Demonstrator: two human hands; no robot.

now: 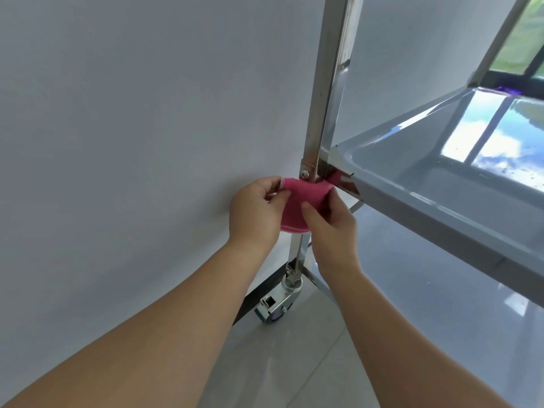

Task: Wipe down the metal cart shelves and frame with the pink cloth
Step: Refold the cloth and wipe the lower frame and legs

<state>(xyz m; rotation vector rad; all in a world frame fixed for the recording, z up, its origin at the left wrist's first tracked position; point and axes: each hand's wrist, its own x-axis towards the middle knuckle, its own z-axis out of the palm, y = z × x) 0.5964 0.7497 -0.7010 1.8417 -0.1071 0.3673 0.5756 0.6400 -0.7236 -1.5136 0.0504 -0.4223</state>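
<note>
The pink cloth (pixel 306 195) is wrapped round the cart's upright post (pixel 325 98), just below the bolt (pixel 305 173) of the bracket where the shelf (pixel 426 207) meets the post at its left corner. A fold of the cloth shows on the far side of the post, tucked against the shelf corner. The left hand (pixel 256 209) has its fingers curled, thumb and fingertips pinching the cloth's left edge. The right hand (pixel 331 228) is likewise curled, thumb and fingers gripping the cloth's right side just beside the post. The two hands sit close together with the post between them. The shelf runs off to the right, its glossy grey tray reflecting a window (pixel 524 39) at the far right. Beneath it lies a lower shelf (pixel 435 278). Down the post, a caster wheel (pixel 275 309) stands on the pale tiled floor (pixel 294 366), near the dark skirting of the white wall (pixel 117 113) on the left.
</note>
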